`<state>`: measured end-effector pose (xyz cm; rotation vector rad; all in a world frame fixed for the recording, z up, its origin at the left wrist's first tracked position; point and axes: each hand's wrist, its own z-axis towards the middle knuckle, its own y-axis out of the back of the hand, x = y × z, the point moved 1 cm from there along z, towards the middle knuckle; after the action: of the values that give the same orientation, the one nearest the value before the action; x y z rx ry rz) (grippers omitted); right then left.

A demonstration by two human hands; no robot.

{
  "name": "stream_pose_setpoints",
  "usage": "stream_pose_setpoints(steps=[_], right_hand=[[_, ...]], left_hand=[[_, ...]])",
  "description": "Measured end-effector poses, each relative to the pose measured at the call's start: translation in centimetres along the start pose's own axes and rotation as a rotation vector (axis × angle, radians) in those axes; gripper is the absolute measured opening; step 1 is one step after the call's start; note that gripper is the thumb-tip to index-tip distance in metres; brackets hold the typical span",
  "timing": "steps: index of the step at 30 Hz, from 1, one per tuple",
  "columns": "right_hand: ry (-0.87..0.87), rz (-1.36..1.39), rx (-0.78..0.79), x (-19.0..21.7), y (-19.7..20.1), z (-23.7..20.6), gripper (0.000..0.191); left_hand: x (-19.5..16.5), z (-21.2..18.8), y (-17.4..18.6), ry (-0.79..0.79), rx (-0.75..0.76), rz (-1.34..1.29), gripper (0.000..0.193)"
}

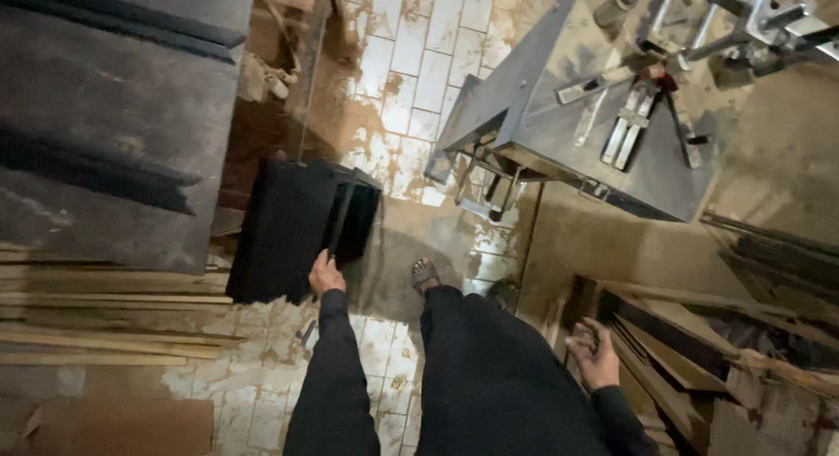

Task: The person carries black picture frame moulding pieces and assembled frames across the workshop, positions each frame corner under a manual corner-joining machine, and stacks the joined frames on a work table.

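Dark strip [341, 213]: long, thin, black, its lower end in the left hand [326, 274], the rest running up over a stack of black panels [293, 229] that stands on the wet tiled floor [419, 54]. Left fingers closed around the strip's end. Right hand [594, 351] hangs loose, fingers half spread and holding nothing, just over a pile of wood offcuts [673, 351].

Risks, as judged: floor slick with mud and water, sandalled foot [425, 272] could slip; strip gripped at one end only, so far end may swing and knock the panels or the metal desk [603, 150].

Unclear: strip's material; whether its far end rests on the stack; clamp fixture on desk cut off by upper edge; stack's left side lost in shadow
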<state>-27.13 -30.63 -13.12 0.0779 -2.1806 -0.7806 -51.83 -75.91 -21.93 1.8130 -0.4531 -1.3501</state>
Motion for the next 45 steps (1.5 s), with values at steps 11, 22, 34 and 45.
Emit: stream_pose_setpoints(steps=[11,22,34,45], right_hand=[[-0.064,0.155,-0.038,-4.1,6.3,-3.9,0.05],[0.008,0.114,-0.907,-15.2,19.3,-23.0,0.015],[-0.313,0.599,-1.671,-29.6,19.8,-34.1,0.028],[-0.247,0.855,-1.599,-32.1,24.8,-32.0,0.029]], left_hand=[[-9.9,-10.2,-5.9,-0.49,-0.066,0.029,0.049],[-41.6,-53.5,-15.5,-1.499,1.098,-0.619,0.038],[-42.3,-82.0,-18.3,-1.902,1.223,0.16,0.07],[-43.1,-83.1,-22.0,-1.802,1.28,0.325,0.057]])
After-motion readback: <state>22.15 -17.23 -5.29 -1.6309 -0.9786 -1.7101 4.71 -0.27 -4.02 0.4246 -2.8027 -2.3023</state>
